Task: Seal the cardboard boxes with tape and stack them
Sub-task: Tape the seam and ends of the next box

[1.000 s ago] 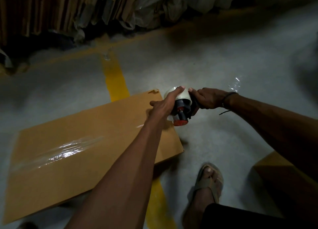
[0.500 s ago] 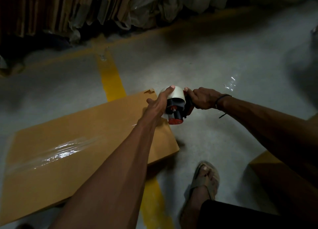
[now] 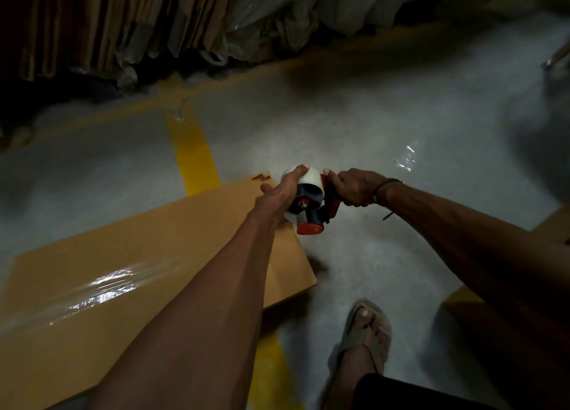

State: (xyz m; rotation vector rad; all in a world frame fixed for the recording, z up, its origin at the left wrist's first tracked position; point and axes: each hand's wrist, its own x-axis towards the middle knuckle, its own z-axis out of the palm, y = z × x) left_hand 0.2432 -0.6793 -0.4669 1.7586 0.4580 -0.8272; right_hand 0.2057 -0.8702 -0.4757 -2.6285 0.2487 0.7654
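A flat brown cardboard box (image 3: 129, 280) lies on the floor at the left, with a strip of clear tape (image 3: 101, 289) shining along its top. Above its right end I hold a red and black tape dispenser (image 3: 314, 209) with a white tape roll (image 3: 313, 178). My right hand (image 3: 354, 187) grips the dispenser's handle. My left hand (image 3: 283, 194) reaches over the roll, fingers curved round its far side. Part of the dispenser is hidden behind my left hand.
Another cardboard box (image 3: 505, 332) sits at the lower right, partly under my right arm. Flattened cartons and plastic sheets (image 3: 172, 24) lean along the back wall. Yellow floor lines (image 3: 192, 150) cross the grey concrete. My sandalled foot (image 3: 367, 332) stands beside the box.
Both hands with the dispenser stayed nearly still above the box's right end; the dispenser tilted slightly. The view shifted a little.
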